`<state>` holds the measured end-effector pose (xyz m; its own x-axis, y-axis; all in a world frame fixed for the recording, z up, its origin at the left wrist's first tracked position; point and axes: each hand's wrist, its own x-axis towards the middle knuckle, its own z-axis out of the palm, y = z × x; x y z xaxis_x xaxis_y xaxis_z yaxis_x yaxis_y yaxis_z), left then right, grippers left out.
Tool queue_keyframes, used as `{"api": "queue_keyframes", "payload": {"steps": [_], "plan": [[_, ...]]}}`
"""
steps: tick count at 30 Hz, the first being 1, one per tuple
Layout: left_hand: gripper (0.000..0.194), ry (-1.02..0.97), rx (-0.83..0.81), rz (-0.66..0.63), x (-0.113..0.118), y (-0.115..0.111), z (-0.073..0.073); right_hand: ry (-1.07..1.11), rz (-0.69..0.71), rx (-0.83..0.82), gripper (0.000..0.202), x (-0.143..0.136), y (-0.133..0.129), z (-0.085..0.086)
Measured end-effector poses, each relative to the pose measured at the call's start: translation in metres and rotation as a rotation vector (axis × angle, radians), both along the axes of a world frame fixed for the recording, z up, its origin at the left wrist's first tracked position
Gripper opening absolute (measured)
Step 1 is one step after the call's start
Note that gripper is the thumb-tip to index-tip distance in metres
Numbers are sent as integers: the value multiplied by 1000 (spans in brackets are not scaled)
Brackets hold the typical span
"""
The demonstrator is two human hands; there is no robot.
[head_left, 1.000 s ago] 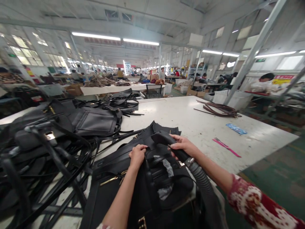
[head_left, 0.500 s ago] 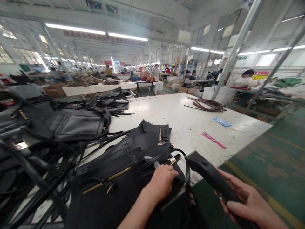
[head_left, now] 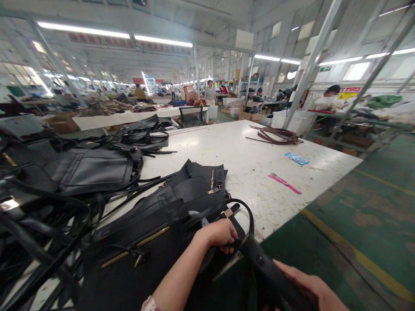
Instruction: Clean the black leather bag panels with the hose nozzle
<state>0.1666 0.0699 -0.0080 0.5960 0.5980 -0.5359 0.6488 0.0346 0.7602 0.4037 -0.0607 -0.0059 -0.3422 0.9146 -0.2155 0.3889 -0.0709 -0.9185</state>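
My left hand (head_left: 220, 235) is closed at the side of a black leather bag (head_left: 129, 246), its fingers pinching a dark strap or edge of it. A gold zipper and a gold buckle (head_left: 228, 213) show on this bag, and a thin black strap loops up beside my fingers. My right hand (head_left: 304, 280) is wrapped round a long, thick, curved black piece (head_left: 259, 259). Its kind I cannot make out. Its upper end is close to my left fingertips; its lower part runs out of view. Some fingers of my right hand are hidden behind it.
More black bags (head_left: 94, 168) with tangled straps are heaped on the left. On the white table (head_left: 223, 147) lie brown straps (head_left: 275, 134), a blue packet (head_left: 296, 158) and a pink tool (head_left: 285, 183). Several people work at other tables behind. Green floor lies to the right.
My right hand has brought the black piece left and down, close to my left hand. My left hand has shifted slightly, its fingers now pinching at the bag's side. The view has turned a little.
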Motion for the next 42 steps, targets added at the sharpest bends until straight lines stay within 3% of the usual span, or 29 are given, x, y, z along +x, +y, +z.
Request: {"api": "queue_keyframes", "payload": {"steps": [5,9,11,18,22,30,38,42], "plan": [[18,-159,-249,45,1,9,-5,145,65,-80,69,-1,12,1],[22,-247,-302,157,0,11,-7,253,146,-79,73,-20,21,9],[21,-278,-343,189,-2,13,-6,297,124,-70,76,-24,25,10],[13,-341,-513,124,-8,18,-3,234,-48,-79,76,17,21,8],[11,-347,-529,123,-8,18,-4,194,13,-74,75,24,10,10],[10,-367,-411,229,-7,14,-9,146,116,-84,75,-15,20,16],[13,-445,-427,237,-12,14,-8,93,110,-128,75,7,27,20],[12,-458,-393,286,-11,14,-9,147,172,-147,77,-6,30,21]]}}
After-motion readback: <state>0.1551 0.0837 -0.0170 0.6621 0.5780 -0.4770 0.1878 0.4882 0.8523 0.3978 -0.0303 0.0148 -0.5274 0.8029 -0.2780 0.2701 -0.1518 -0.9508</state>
